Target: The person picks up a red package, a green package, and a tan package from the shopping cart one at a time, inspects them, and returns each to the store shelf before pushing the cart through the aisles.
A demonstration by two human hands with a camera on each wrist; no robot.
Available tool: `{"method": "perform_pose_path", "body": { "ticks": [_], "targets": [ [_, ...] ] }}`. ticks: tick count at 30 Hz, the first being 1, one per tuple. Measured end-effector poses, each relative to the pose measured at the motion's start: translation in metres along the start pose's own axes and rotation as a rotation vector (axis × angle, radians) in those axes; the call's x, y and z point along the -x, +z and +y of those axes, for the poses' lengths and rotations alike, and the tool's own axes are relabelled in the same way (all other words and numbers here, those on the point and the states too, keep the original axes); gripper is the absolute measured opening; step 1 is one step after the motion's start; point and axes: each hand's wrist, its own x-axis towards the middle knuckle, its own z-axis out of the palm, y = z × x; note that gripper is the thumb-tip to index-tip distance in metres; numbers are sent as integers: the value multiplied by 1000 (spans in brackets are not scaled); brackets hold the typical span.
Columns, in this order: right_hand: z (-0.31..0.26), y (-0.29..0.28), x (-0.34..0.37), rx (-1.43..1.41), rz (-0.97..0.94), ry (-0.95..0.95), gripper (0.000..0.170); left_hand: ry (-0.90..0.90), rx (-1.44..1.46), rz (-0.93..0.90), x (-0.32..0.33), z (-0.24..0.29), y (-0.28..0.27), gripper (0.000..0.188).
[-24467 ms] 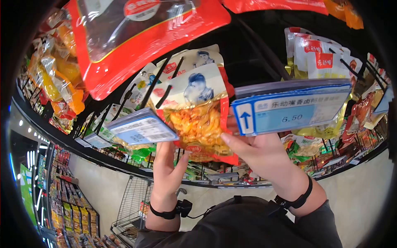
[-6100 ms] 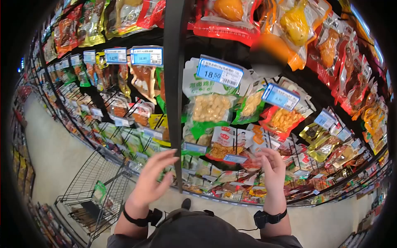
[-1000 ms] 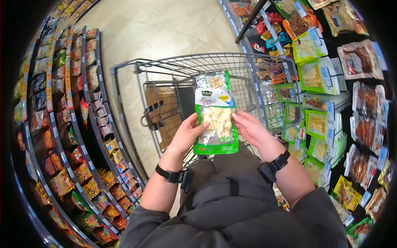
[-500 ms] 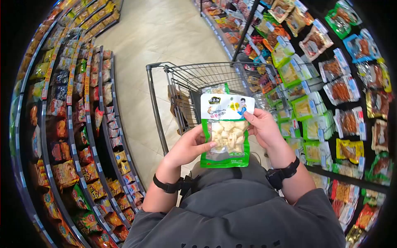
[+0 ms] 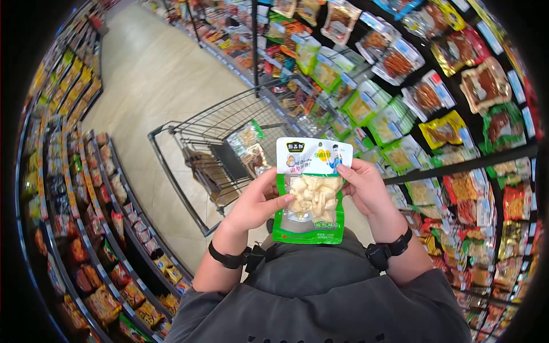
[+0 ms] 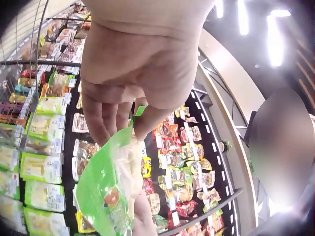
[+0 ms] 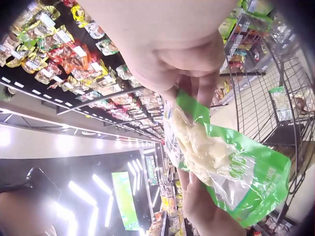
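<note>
A clear-fronted food packet (image 5: 313,197) with a white header and green border hangs upright in front of my body, and pale chunks show through it. My left hand (image 5: 254,206) grips its left side, thumb lying across the front. On the opposite side, my right hand (image 5: 366,186) pinches the edge just below the header, with the thumb on the printed figure. The left wrist view shows the left hand (image 6: 142,73) with its fingers behind the packet (image 6: 101,184). In the right wrist view the right hand (image 7: 182,54) holds the packet (image 7: 221,162) by its edge.
A wire shopping cart (image 5: 179,184) stands ahead to the left, with a green-edged packet (image 5: 245,137) and another packet (image 5: 255,160) inside. Hanging packets (image 5: 394,63) fill the rack on the right. Snack shelves (image 5: 108,228) line the left, and the tiled aisle floor (image 5: 137,63) runs between.
Earlier both hands held a different packet at the rack, then were empty. Over the last second the green-bordered packet stays in both hands, rising from over the cart; the view turns right.
</note>
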Motion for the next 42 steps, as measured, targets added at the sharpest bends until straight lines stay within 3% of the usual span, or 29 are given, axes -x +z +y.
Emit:
{"method": "perform_pose_path", "body": {
  "ticks": [4, 6, 8, 10, 11, 12, 13, 17, 21, 23, 24, 26, 28, 30, 32, 35, 38, 40, 42],
  "targets": [
    [-4, -38, 30, -37, 54, -61, 22, -28, 22, -96, -26, -3, 29, 53],
    [-6, -54, 47, -206, 116, -131, 23, 256, -628, -221, -42, 3, 49, 56],
    [0, -80, 59, -389, 154, -211, 23, 304, -661, -381, -58, 23, 94, 58],
    [7, -114, 71, -564, 197, -298, 24, 471, -718, -711, -73, 30, 144, 58],
    [9, -133, 77, -813, -98, -334, 24, 471, -697, -753, -81, 25, 164, 58],
    [11, -149, 86, -1043, -412, -373, 24, 475, -690, -932, -88, 19, 184, 58],
    [-6, -143, 113, -1173, -282, -329, 23, 480, -682, -1109, -94, 12, 202, 58],
    [-3, -196, 163, -1240, -386, -399, 20, 420, -671, -1227, -110, -20, 275, 55],
    [5, -254, 214, -1262, -316, -488, 19, 288, -603, -1334, -125, -43, 340, 55],
    [21, -291, 231, -1002, -135, -607, 18, 311, -672, -1293, -132, -54, 370, 57],
    [33, -317, 245, -809, 181, -546, 19, 316, -679, -1313, -135, -57, 385, 57],
    [0, -315, 276, -737, 745, -474, 20, 71, -710, -1106, -139, -59, 414, 57],
    [9, -349, 302, -724, 779, -542, 21, 89, -687, -1090, -147, -81, 440, 56],
    [14, -379, 325, -644, 872, -597, 19, 0, -712, -859, -151, -106, 466, 61],
    [22, -403, 347, -571, 901, -619, 17, 83, -753, -928, -161, -124, 492, 71],
    [28, -426, 374, -555, 872, -639, 15, 52, -607, -761, -159, -137, 533, 93],
    [22, -442, 397, -551, 850, -657, 16, 100, -564, -753, -162, -148, 558, 91],
    [11, -450, 405, -558, 837, -661, 17, 139, -602, -739, -167, -148, 569, 80],
    [-3, -457, 408, -512, 821, -733, 18, 333, -791, -785, -173, -135, 578, 66]
  ]
}}
